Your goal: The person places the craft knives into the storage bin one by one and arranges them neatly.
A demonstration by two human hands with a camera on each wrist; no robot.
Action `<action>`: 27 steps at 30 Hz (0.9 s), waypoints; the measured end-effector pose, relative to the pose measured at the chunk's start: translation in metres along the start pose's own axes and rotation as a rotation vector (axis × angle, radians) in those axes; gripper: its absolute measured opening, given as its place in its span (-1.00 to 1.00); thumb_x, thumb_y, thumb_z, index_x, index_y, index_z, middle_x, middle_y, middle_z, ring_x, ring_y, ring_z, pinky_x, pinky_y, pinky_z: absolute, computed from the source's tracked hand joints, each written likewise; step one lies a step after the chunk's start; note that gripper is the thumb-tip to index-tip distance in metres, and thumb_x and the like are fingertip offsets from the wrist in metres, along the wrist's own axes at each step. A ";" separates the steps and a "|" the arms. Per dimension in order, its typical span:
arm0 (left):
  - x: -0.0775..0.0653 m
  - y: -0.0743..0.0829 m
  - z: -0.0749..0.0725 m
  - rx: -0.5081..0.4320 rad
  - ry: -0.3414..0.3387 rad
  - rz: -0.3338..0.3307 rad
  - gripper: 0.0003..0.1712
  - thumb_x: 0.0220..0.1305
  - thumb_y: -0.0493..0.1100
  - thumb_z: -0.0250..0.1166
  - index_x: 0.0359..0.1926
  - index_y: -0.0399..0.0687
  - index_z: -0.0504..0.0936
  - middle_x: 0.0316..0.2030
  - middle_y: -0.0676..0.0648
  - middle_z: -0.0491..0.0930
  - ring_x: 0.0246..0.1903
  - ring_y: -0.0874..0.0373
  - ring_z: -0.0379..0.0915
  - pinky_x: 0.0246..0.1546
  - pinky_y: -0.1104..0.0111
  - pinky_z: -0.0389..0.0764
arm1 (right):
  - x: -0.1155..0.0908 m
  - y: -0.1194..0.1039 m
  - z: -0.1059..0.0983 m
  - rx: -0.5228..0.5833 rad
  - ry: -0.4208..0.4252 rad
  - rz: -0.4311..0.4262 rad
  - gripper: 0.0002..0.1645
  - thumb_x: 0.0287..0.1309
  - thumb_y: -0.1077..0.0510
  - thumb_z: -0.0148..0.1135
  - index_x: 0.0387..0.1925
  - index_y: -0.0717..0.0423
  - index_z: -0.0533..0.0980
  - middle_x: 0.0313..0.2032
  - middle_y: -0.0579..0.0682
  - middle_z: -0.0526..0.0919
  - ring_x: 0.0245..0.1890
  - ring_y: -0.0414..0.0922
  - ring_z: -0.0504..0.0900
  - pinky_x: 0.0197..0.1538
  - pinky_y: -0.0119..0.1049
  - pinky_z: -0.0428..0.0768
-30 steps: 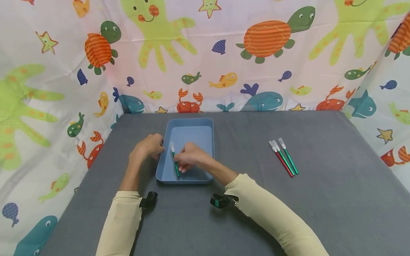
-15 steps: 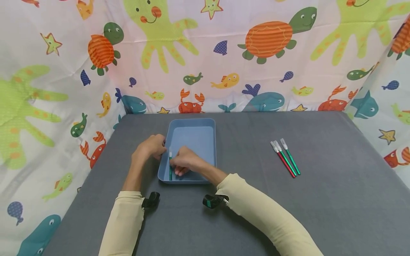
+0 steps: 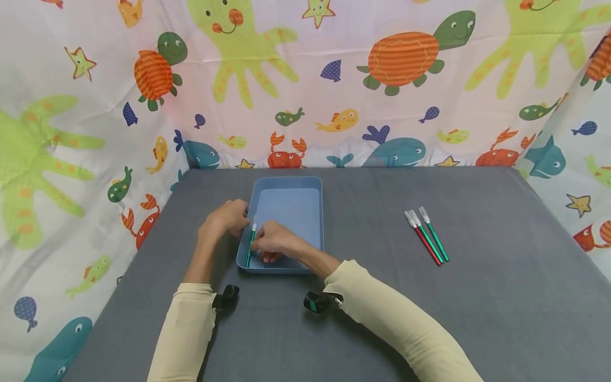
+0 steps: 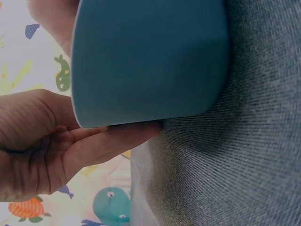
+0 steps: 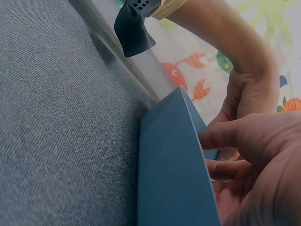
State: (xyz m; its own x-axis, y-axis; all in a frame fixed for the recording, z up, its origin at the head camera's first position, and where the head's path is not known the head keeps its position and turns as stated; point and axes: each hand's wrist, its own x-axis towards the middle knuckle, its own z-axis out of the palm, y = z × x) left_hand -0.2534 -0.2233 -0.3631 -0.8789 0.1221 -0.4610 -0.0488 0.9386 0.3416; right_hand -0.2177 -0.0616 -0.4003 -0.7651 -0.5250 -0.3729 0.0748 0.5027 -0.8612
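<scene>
Left of the frame's centre, the left rim of a shallow rectangular blue tray with rounded corners point(image 3: 292, 202) is gripped by the left hand point(image 3: 228, 218); in the left-wrist view its fingers are laid along the outer wall. Just to the right, inside the tray's lower left, a slim glossy green pen with a whitish translucent cap point(image 3: 252, 236) is pinched about mid-barrel by the right hand point(image 3: 273, 240). Its cap is pointed toward the top of the frame; whether the tray floor is touched by the pen cannot be told, and in the right-wrist view the pen is hidden. The pen is judged light, stiff, fairly sturdy, smooth enough to slip or roll; it is best held at the barrel's middle by thumb and finger, rather than by the cap. Right of centre, on the grey cloth-covered table point(image 3: 372, 307), a red pen with a similar cap point(image 3: 423, 239) and two capped green pens point(image 3: 435, 235) are seen side by side.
</scene>
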 end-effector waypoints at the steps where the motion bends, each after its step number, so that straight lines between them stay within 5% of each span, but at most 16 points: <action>1: 0.000 0.000 -0.001 0.000 -0.001 0.001 -0.56 0.54 -0.25 0.15 0.30 -0.42 0.46 0.13 -0.39 0.64 -0.03 -0.09 0.72 0.10 0.06 0.76 | 0.000 0.000 0.000 -0.019 -0.002 -0.007 -0.74 0.39 0.19 0.27 -0.22 0.37 0.70 -0.66 -0.05 0.55 -0.70 -0.21 0.50 -0.58 -0.42 0.54; 10: -0.002 -0.001 0.001 0.006 0.016 0.029 -0.56 0.52 -0.26 0.15 0.28 -0.46 0.47 0.11 -0.41 0.64 -0.11 -0.06 0.70 0.06 0.06 0.78 | -0.011 0.003 -0.007 -0.061 -0.020 -0.054 -0.79 0.41 0.15 0.27 -0.12 0.21 0.71 -0.60 -0.02 0.62 -0.65 -0.21 0.53 -0.54 -0.41 0.55; 27: -0.003 0.002 0.001 -0.008 0.024 0.008 -0.49 0.55 -0.26 0.11 0.38 -0.48 0.38 0.23 -0.45 0.57 0.05 -0.17 0.73 0.10 0.03 0.75 | -0.068 0.003 -0.064 -0.144 0.085 -0.139 -0.70 0.43 0.05 0.28 0.04 0.13 0.66 -0.46 0.01 0.67 -0.47 -0.11 0.66 -0.27 -0.21 0.72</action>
State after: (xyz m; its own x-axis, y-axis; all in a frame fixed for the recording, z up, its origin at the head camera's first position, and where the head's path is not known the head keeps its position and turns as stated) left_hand -0.2507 -0.2220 -0.3619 -0.8903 0.1221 -0.4388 -0.0451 0.9350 0.3517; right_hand -0.2062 0.0193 -0.3555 -0.8136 -0.5388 -0.2184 -0.1221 0.5257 -0.8419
